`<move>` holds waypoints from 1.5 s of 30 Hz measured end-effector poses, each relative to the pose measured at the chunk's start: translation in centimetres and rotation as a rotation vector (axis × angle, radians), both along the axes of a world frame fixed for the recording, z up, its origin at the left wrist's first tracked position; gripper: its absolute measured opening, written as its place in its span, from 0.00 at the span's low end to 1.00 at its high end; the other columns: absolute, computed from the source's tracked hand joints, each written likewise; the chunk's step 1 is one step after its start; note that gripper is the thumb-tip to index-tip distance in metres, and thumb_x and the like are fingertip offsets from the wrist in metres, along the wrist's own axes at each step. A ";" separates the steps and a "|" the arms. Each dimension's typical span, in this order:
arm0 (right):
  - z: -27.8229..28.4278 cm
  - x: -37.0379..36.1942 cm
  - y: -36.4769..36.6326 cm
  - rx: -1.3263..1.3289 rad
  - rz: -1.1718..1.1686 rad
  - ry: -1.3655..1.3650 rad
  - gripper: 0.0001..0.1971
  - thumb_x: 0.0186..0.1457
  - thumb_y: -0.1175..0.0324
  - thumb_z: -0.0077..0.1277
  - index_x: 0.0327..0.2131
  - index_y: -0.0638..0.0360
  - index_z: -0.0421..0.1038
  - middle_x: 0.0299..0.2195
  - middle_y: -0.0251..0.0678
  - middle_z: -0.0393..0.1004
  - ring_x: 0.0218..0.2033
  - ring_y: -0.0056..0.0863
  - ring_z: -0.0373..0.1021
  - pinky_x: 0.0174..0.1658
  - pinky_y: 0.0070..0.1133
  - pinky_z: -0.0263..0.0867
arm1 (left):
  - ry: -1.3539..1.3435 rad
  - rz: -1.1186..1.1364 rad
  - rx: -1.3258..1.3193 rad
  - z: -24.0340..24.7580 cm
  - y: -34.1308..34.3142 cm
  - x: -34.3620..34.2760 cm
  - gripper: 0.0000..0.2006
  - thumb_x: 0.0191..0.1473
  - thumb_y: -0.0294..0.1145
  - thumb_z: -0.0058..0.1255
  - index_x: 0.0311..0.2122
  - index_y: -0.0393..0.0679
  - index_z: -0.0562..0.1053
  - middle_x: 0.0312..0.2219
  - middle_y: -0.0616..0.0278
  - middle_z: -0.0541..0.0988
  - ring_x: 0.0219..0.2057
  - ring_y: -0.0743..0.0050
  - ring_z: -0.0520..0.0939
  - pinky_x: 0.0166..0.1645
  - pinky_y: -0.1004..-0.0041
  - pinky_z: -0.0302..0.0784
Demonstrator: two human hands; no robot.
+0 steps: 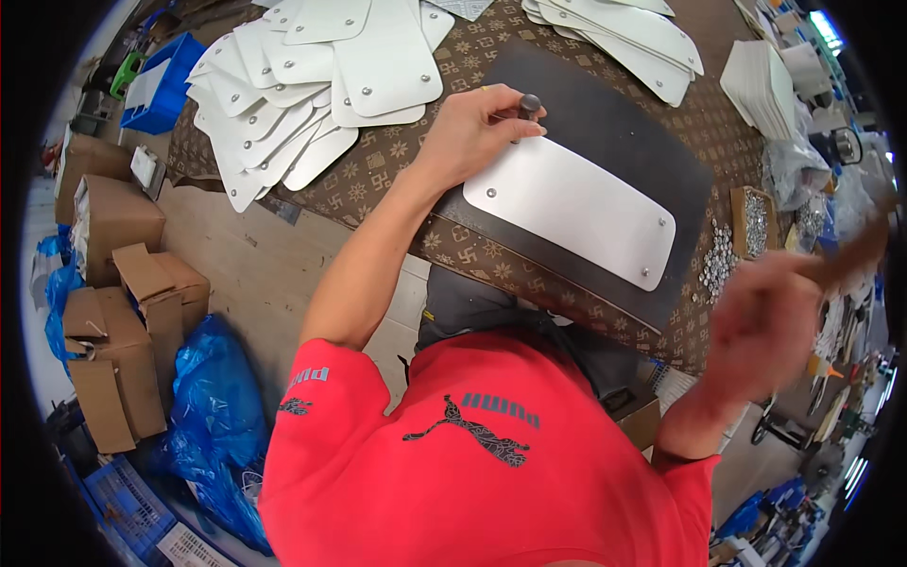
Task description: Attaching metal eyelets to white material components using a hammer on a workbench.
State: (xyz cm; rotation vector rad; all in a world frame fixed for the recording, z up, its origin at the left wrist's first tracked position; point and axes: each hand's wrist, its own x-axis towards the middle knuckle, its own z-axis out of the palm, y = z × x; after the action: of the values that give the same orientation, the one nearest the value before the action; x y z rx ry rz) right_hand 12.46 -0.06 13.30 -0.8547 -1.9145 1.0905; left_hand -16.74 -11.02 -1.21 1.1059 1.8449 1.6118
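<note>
My left hand (480, 132) is closed in a pinch around a short dark metal punch (530, 104). It stands at the upper left corner of a white rounded panel (573, 210). Silver studs show at the panel's other corners; the hand covers the one under the punch. Beneath the panel lies a thick black mat (605, 109). Raised at the right, my right hand (770, 321) is smeared by motion, its fingers wrapped round a brown, wooden-looking hammer (855, 257). The end of that tool is too blurred to make out.
Studded white panels (387, 61) are heaped at the back left, with another pile (628, 42) at the back right. Right of the mat are loose silver studs (720, 263) and a box of them (753, 223). Cardboard boxes (118, 354) and a blue bag (213, 406) stand on the left.
</note>
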 end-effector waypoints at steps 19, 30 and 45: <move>-3.2 0.6 -3.4 -0.395 0.183 -0.262 0.11 0.66 0.65 0.45 0.30 0.59 0.64 0.18 0.21 0.59 0.16 0.08 0.53 0.18 0.10 0.47 | -0.158 -0.029 0.050 1.7 -6.0 2.8 0.08 0.51 0.23 0.61 0.37 0.36 0.79 0.30 0.65 0.82 0.29 0.83 0.80 0.37 0.80 0.75; -5.6 -1.3 -2.8 0.057 0.512 -0.623 0.11 0.62 0.66 0.51 0.27 0.59 0.66 0.16 0.24 0.60 0.15 0.19 0.59 0.19 0.20 0.53 | -0.037 -0.048 -0.069 0.6 -6.5 4.2 0.08 0.51 0.19 0.59 0.38 0.37 0.79 0.33 0.69 0.79 0.33 0.85 0.77 0.39 0.79 0.74; 0.6 8.8 -1.8 -0.276 -0.244 0.081 0.14 0.67 0.61 0.44 0.29 0.56 0.61 0.17 0.22 0.56 0.13 0.08 0.48 0.14 0.12 0.42 | -0.243 -0.406 0.150 1.2 12.3 12.3 0.09 0.52 0.25 0.62 0.38 0.35 0.79 0.31 0.63 0.81 0.30 0.81 0.80 0.39 0.78 0.76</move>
State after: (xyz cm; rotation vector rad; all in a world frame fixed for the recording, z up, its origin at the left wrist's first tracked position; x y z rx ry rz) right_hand 21.22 -1.87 13.94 -1.1451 -1.5667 1.2332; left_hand -4.41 1.33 0.03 1.1949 1.2660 1.5766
